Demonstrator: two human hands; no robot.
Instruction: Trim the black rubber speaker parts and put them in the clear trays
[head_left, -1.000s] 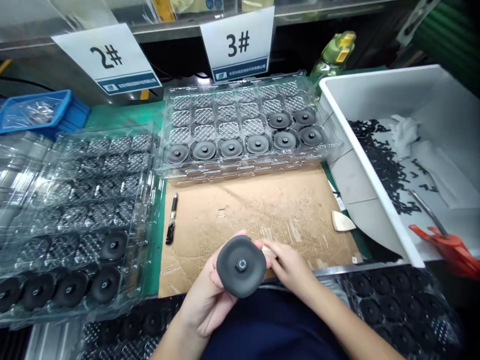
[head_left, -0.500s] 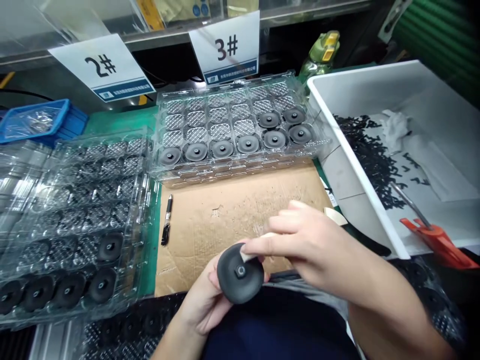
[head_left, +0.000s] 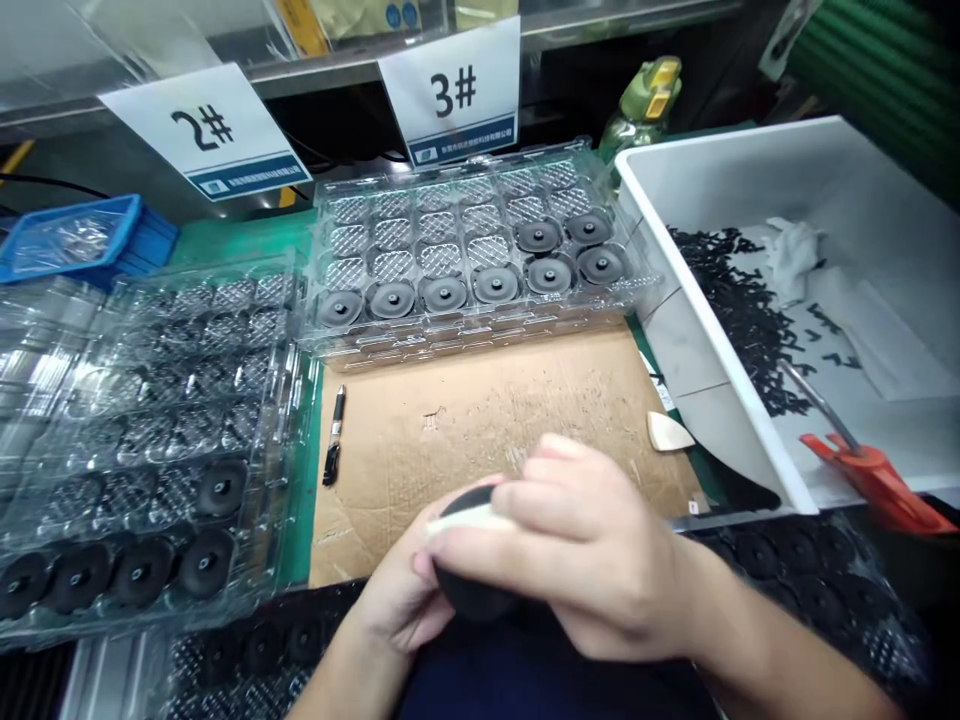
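Low at the middle of the view, my left hand [head_left: 401, 590] is closed around the rim of a black round part [head_left: 472, 595]. My right hand [head_left: 577, 545] pinches a cream-coloured wedge [head_left: 469, 518], perhaps a sponge, and lays it across the upper face of that part. The right fingers hide much of the part, its centre included. Beneath both hands lies a brown cardboard sheet [head_left: 420, 450]. A similar cream wedge [head_left: 669, 432] rests at its right edge, and a black pen [head_left: 335, 430] at its left.
Behind the cardboard stands a clear blister tray [head_left: 450, 325], with several black round parts in its front pockets. Another clear tray [head_left: 259, 520] is at left. A white bin [head_left: 716, 330] holds small black pieces; red-handled pliers or cutters [head_left: 874, 480] lean on its rim. Back left sits a blue box [head_left: 127, 245].
My right hand has turned and come lower, sweeping the wedge leftward over the black round part, whose centre is now covered. My left hand keeps its hold in about the same place.
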